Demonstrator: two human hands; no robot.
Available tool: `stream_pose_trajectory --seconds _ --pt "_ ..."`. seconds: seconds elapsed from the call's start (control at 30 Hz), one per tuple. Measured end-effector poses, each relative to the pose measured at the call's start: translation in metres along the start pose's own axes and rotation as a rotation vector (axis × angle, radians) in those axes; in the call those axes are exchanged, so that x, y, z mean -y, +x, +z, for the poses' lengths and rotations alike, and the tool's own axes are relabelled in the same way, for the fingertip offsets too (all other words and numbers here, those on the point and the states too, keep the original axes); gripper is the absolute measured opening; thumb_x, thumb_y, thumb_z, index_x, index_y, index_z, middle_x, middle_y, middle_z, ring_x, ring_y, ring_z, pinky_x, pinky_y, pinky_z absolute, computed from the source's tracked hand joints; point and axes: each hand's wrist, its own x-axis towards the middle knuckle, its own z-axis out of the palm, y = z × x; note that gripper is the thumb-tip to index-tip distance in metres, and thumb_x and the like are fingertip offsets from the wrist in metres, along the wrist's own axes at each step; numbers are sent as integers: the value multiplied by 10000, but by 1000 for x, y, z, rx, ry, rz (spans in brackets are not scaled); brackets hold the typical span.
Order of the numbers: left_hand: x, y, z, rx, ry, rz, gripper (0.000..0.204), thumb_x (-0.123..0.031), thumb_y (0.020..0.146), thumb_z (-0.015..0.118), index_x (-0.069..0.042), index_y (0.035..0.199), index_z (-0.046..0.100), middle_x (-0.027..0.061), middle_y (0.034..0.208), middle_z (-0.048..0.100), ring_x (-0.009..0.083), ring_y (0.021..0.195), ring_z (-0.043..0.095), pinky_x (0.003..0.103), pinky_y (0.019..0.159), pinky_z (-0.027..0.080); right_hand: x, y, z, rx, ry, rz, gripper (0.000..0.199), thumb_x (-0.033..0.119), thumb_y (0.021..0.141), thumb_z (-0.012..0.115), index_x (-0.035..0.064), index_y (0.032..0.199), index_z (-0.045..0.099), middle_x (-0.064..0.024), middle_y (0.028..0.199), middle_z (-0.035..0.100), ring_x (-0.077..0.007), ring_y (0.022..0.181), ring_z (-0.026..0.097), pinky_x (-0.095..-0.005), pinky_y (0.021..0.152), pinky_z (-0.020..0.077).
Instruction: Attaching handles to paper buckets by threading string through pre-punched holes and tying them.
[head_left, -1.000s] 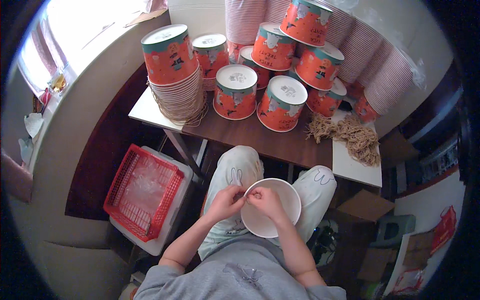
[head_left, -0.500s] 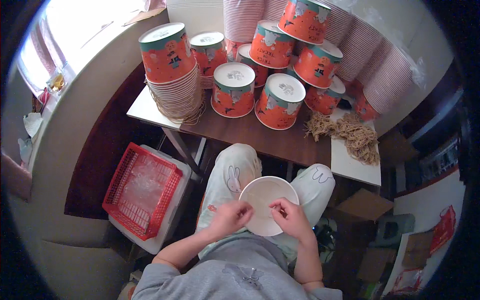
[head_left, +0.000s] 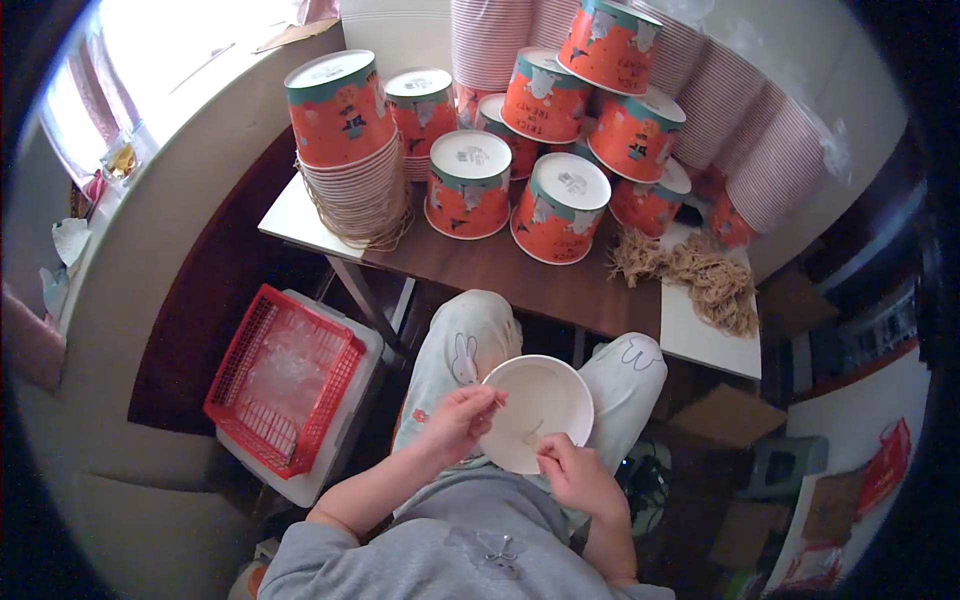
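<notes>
A paper bucket [head_left: 537,385] with a white inside and pale rim rests between my thighs, mouth up. Over its left rim, my left hand [head_left: 466,416] is closed in a pinch; anything between the fingertips is too small to make out. My right hand [head_left: 582,474] is closed at the bucket's lower right rim. From its fingertips a short piece of thin tan string [head_left: 532,433] shows against the white inside. The bucket's outer side is mostly hidden from view.
Orange and green buckets [head_left: 468,200] stand upside down on the brown table [head_left: 590,290], some stacked. Tan strings hang around the left stack [head_left: 355,205]. A string heap [head_left: 715,285] lies at right. Tall nested stacks [head_left: 735,110] stand behind. A red basket [head_left: 290,380] is at left.
My left hand has risen slightly, its fingers now over the bucket's left rim. My right hand has moved down toward the near right rim. The bucket stays on my lap.
</notes>
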Motion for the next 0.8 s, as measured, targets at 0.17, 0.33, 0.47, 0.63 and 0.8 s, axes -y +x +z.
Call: stream_pose_trajectory --seconds 0.17,0.33,0.47,0.63,0.8 --pt "-19 1 -6 -69 -13 51 129 -150 846 538 -35 853 596 -29 658 510 19 520 389 157 413 249 -19 -14 -5 41 171 16 161 67 791 555 38 928 477 -103 703 610 -198 587 609 -315 531 461" --pt "-29 4 -12 -65 444 222 161 -132 837 544 -9 926 597 10 688 538 79 574 478 208 461 357 1 -18 -35 -239 245 137 310 -11 749 587 31 1039 488 -24 713 557 -23 423 396 -191 407 308" --pt "-30 -5 10 58 1351 596 242 -130 772 611 -28 991 595 127 875 576 213 691 566 285 624 459 0 -20 -45 -338 800 -9 219 -39 798 471 37 1003 486 -47 777 521 -55 489 409 -183 450 325" --pt "-17 -9 26 81 1422 838 200 -90 768 602 -55 963 585 105 918 567 229 765 565 305 649 473 4 9 -29 -294 1551 50 182 -11 811 424 41 978 473 -98 809 529 -162 666 510 -254 579 431" --pt "-17 -17 36 190 1190 577 152 -60 749 602 -47 900 591 96 895 575 246 781 567 331 645 468 -2 24 -19 -320 1632 20 197 31 805 445 21 1002 450 -97 863 534 -178 751 528 -284 688 441"
